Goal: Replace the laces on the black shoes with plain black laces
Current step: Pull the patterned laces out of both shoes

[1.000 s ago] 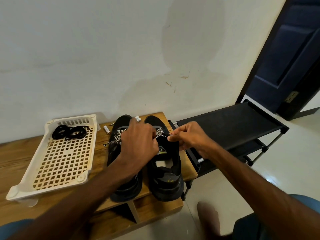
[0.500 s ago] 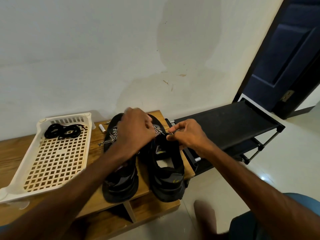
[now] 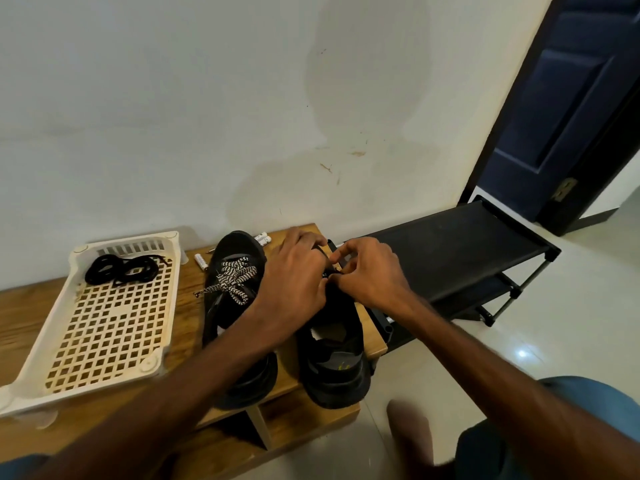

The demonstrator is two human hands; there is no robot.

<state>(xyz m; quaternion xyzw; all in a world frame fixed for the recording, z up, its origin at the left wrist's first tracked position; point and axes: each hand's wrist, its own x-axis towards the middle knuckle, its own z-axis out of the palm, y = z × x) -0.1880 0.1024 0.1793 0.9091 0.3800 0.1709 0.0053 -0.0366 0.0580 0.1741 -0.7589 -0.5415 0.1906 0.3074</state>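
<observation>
Two black shoes stand side by side on a low wooden bench (image 3: 31,317). The left shoe (image 3: 239,306) still carries a black-and-white patterned lace (image 3: 235,278), loosely tied. Both hands work over the lacing of the right shoe (image 3: 332,355). My left hand (image 3: 294,275) lies across the front of the right shoe with curled fingers and hides most of its lacing. My right hand (image 3: 367,271) pinches a bit of that shoe's lace at the eyelets. A coil of plain black laces (image 3: 121,270) lies at the far end of a white perforated tray (image 3: 104,327).
The tray sits on the bench left of the shoes. Small white cylinders (image 3: 200,261) lie behind the shoes near the wall. A black shoe rack (image 3: 450,251) stands to the right, with a dark blue door (image 3: 568,109) beyond it. Pale floor tiles lie in front.
My left hand has shifted right, off the left shoe, uncovering its patterned lace. Both hands now meet over the right shoe's lacing. The view has also shifted slightly.
</observation>
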